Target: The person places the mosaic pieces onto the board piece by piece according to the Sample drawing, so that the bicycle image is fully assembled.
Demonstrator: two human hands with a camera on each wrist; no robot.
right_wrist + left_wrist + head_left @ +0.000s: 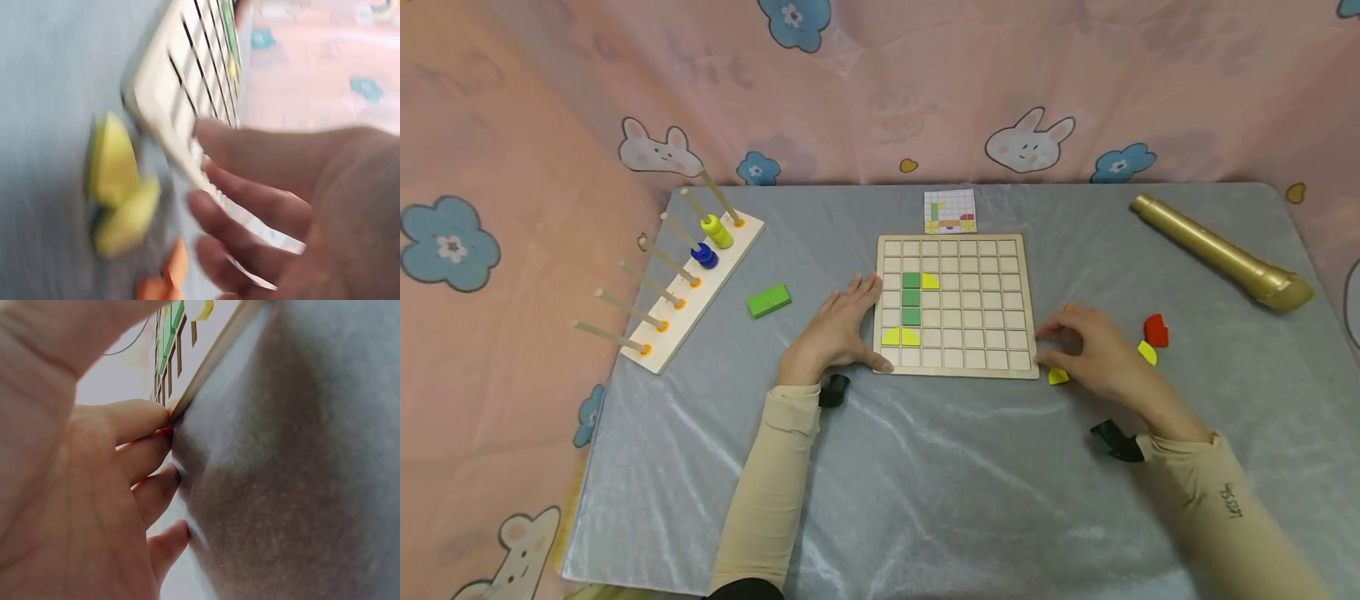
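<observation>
A wooden grid board [970,360] lies flat on the table. Three green squares [912,298] sit in one of its columns, with a yellow rounded piece [930,282] beside the top one. Two more yellow pieces [900,337] lie side by side lower left. My left hand [831,333] rests at the board's left edge, thumb at the near corner and fingers extended along the side. By the right edge is my right hand [1097,354], fingers loosely bent, nothing visible between them. Close beneath it lie yellow pieces [115,162] and orange pieces [165,281], blurred in the right wrist view.
A pattern card [950,212] lies behind the board. Left stands a pegged rack [677,321] with blue rings [703,255] and yellow rings [717,232], near a green block [769,301]. Rightward are a red piece [1156,331], another yellow piece [1147,352] and a gold tube [1217,250].
</observation>
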